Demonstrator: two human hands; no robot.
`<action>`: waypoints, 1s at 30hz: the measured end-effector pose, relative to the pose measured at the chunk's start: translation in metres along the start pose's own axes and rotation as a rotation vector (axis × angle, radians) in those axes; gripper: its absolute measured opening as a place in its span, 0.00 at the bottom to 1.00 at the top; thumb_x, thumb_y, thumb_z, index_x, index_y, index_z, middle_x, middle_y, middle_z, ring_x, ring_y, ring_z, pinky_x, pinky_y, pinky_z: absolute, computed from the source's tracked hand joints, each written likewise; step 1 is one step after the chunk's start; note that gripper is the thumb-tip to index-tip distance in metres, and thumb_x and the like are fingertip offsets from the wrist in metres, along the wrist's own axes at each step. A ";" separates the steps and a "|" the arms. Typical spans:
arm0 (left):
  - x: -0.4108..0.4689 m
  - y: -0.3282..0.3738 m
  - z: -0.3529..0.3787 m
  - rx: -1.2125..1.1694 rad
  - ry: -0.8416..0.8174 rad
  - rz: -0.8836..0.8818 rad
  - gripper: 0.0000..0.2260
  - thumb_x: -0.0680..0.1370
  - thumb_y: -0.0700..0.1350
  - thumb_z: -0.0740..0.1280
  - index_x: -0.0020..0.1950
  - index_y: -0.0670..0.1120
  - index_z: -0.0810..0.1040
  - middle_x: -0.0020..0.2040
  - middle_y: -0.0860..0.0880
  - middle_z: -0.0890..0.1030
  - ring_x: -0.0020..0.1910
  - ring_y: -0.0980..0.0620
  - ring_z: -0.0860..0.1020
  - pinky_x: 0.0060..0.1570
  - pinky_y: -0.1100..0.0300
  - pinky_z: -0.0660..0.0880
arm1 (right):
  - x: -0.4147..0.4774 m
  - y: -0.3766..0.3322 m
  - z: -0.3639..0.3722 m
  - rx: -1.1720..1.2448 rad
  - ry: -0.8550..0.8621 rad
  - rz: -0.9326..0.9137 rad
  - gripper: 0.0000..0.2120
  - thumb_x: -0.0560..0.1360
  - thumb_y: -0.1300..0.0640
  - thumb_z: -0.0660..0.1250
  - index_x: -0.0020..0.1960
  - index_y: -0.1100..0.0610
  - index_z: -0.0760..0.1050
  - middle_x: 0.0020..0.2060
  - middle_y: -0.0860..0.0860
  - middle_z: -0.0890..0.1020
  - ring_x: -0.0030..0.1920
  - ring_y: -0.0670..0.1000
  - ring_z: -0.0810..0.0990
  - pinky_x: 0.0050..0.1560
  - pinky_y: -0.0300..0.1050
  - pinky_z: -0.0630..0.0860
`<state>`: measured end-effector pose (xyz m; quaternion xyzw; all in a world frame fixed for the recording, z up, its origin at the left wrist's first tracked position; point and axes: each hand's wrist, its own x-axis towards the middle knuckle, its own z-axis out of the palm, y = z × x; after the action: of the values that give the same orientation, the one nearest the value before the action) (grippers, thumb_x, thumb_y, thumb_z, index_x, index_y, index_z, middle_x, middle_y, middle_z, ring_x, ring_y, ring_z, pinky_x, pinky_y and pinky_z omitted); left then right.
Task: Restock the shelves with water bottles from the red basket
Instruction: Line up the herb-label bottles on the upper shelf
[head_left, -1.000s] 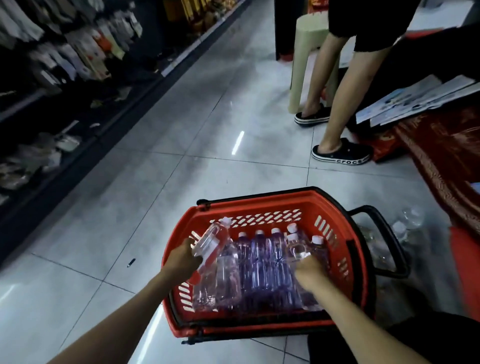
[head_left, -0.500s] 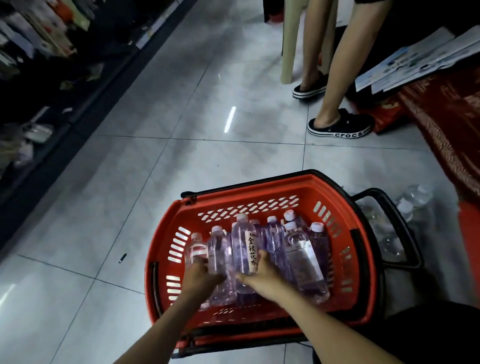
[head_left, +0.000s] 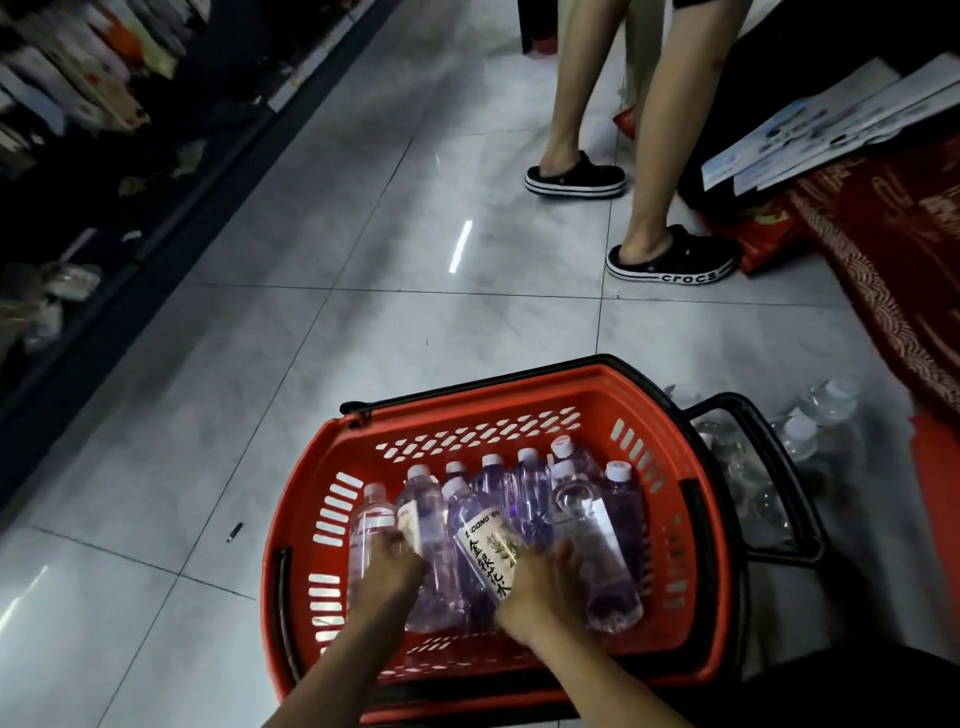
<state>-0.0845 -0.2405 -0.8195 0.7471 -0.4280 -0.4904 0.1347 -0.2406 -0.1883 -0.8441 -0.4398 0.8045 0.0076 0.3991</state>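
Note:
The red basket (head_left: 670, 467) stands on the tiled floor in front of me, holding several clear water bottles with white caps. My left hand (head_left: 387, 571) grips the lower part of a bottle (head_left: 371, 525) at the basket's left side. My right hand (head_left: 540, 587) holds a labelled bottle (head_left: 480, 540) that leans left in the middle. Another labelled bottle (head_left: 592, 530) lies tilted just right of my right hand. The dark shelves (head_left: 78, 171) run along the left.
Another person's legs in black clogs (head_left: 670, 265) stand on the floor beyond the basket. Loose clear bottles (head_left: 810, 431) lie on the floor right of the basket's black handle (head_left: 779, 488). A red patterned cloth (head_left: 893, 270) with papers covers the right side.
My left hand brought its lifted bottle down into the basket. Both hands have moved onto bottles near the basket's front, and the middle bottle now leans left.

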 end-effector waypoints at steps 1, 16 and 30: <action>-0.002 0.001 0.000 -0.052 -0.023 0.009 0.12 0.80 0.36 0.62 0.59 0.49 0.67 0.50 0.38 0.78 0.42 0.43 0.79 0.35 0.52 0.78 | 0.002 0.003 0.000 0.028 -0.016 -0.024 0.37 0.66 0.52 0.77 0.70 0.57 0.64 0.65 0.57 0.66 0.66 0.58 0.67 0.62 0.49 0.74; -0.008 0.023 0.018 0.068 -0.315 -0.239 0.32 0.66 0.37 0.78 0.67 0.37 0.69 0.59 0.39 0.79 0.56 0.39 0.79 0.60 0.41 0.75 | 0.021 0.026 -0.018 0.624 -0.316 0.041 0.51 0.62 0.53 0.81 0.75 0.59 0.54 0.64 0.55 0.76 0.60 0.55 0.79 0.55 0.48 0.81; -0.036 0.038 0.012 -0.230 -0.570 -0.283 0.24 0.66 0.25 0.69 0.61 0.36 0.76 0.52 0.33 0.83 0.51 0.35 0.82 0.46 0.45 0.80 | 0.002 0.045 -0.047 0.760 -0.413 -0.030 0.60 0.64 0.63 0.78 0.80 0.55 0.37 0.72 0.51 0.68 0.65 0.52 0.71 0.52 0.40 0.76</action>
<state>-0.1191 -0.2332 -0.7798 0.6119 -0.2823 -0.7385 0.0235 -0.3035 -0.1790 -0.8287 -0.2624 0.6469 -0.2072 0.6853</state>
